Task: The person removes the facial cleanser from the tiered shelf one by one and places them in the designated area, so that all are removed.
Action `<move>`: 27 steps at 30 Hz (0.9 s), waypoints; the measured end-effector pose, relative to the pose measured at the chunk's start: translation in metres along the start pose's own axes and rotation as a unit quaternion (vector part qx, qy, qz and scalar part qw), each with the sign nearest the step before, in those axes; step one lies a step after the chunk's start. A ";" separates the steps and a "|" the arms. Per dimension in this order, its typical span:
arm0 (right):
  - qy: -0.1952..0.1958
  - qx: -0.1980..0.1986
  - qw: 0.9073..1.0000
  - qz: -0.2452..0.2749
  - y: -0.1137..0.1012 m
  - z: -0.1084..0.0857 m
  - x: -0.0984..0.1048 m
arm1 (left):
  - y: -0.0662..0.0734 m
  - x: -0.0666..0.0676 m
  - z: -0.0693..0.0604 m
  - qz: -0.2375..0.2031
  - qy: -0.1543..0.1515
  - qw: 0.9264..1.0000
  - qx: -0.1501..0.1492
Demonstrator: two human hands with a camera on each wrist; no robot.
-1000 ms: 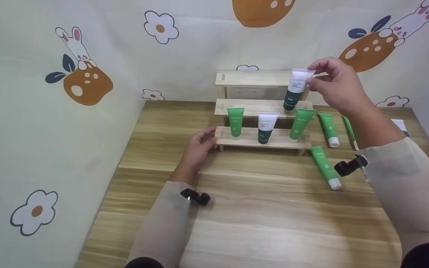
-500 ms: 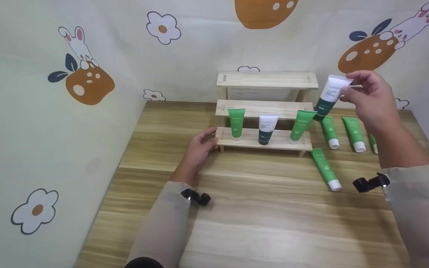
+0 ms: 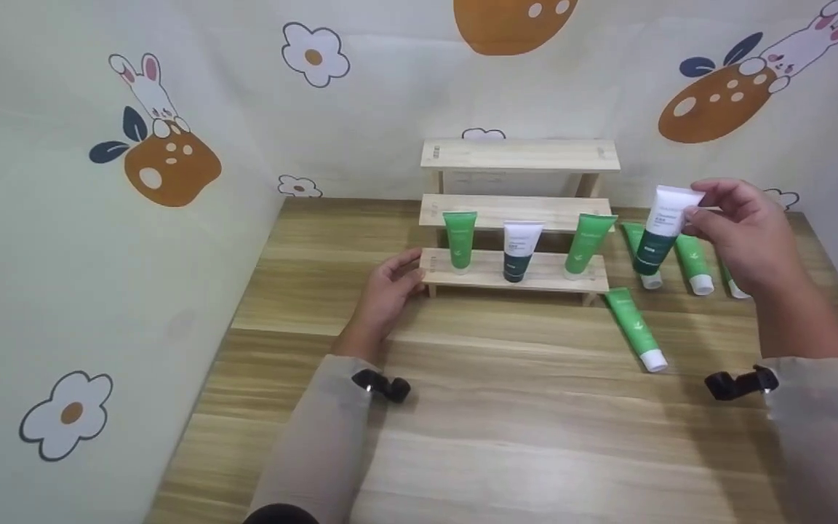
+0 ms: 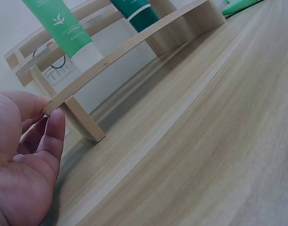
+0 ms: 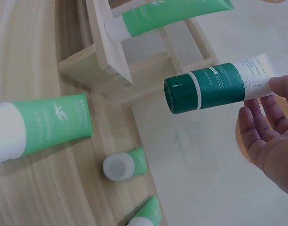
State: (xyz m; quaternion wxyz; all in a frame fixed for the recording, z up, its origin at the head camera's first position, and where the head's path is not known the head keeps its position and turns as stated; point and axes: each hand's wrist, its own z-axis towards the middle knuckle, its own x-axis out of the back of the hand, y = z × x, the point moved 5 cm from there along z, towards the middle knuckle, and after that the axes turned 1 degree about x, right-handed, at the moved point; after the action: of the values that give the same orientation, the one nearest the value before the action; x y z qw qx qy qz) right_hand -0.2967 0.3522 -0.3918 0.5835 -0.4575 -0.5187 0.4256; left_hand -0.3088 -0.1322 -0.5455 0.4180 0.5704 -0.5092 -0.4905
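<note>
My right hand (image 3: 750,236) pinches a white and dark green squeeze tube (image 3: 665,233) by its flat white end. The tube hangs cap down in the air, right of the three-step wooden display stand (image 3: 463,280). In the right wrist view its dark green cap (image 5: 179,94) points away from the fingers. My left hand (image 3: 386,295) grips the left end of the lowest step; in the left wrist view thumb and fingers (image 4: 54,129) meet at the board's corner. On that step stand a green tube (image 3: 460,240), a white and dark green tube (image 3: 519,251) and another green tube (image 3: 588,244), which leans right.
Several green tubes with white caps lie on the wooden table (image 3: 492,407) right of the stand, one green tube (image 3: 636,327) nearer the front. The held tube partly covers one behind it. A patterned cloth wall (image 3: 375,109) rises close behind the stand.
My right hand has carried the white and dark green tube from in front of the upper steps to the right and down, off the stand. The left hand has stayed put.
</note>
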 end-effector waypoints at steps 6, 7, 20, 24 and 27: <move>-0.009 -0.014 0.999 0.029 0.023 0.000 0.011 | 0.002 -0.001 -0.001 0.000 -0.001 1.000 -0.004; -0.010 -0.019 0.999 0.039 0.027 0.000 0.013 | 0.002 -0.001 -0.001 -0.001 -0.002 1.000 -0.004; -0.015 -0.052 0.984 0.168 0.076 -0.010 0.024 | 0.001 0.001 0.001 0.009 0.005 1.000 0.000; -0.007 -0.073 0.982 0.172 0.088 -0.013 0.029 | 0.001 0.002 0.001 0.014 0.005 1.000 0.004; -0.004 -0.096 0.980 0.172 0.095 -0.015 0.033 | 0.001 0.001 0.001 0.015 0.005 1.000 0.005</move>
State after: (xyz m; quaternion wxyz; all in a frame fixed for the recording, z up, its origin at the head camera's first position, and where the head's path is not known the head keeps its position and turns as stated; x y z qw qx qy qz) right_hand -0.2808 0.4036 -0.4785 0.4526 -0.5925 -0.4731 0.4694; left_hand -0.3097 -0.1332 -0.5453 0.4248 0.5673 -0.5181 -0.4788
